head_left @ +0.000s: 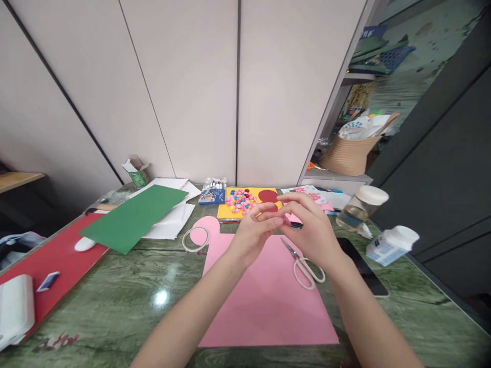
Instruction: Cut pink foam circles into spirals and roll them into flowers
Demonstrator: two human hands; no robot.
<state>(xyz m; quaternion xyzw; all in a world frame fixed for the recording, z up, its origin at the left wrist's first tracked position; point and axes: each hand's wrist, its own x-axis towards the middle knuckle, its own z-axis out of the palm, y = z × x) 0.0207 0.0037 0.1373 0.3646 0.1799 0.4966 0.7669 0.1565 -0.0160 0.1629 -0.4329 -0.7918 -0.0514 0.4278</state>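
My left hand and my right hand meet fingertip to fingertip above the far part of a pink sheet of paper. Both have curled, pinched fingers; whatever is between them is hidden or too small to name. White-handled scissors lie on the sheet under my right hand, blades pointing away. Beyond my hands, a yellow sheet bears a pile of small pink, blue and yellow pompoms and red paper circles. A pink paper circle and a roll of white tape lie left of my hands.
Green paper overlaps white sheets at left, near a red sheet with a white mouse-shaped object. A box of pens stands behind. At right are a black tablet, a jar and a white bottle.
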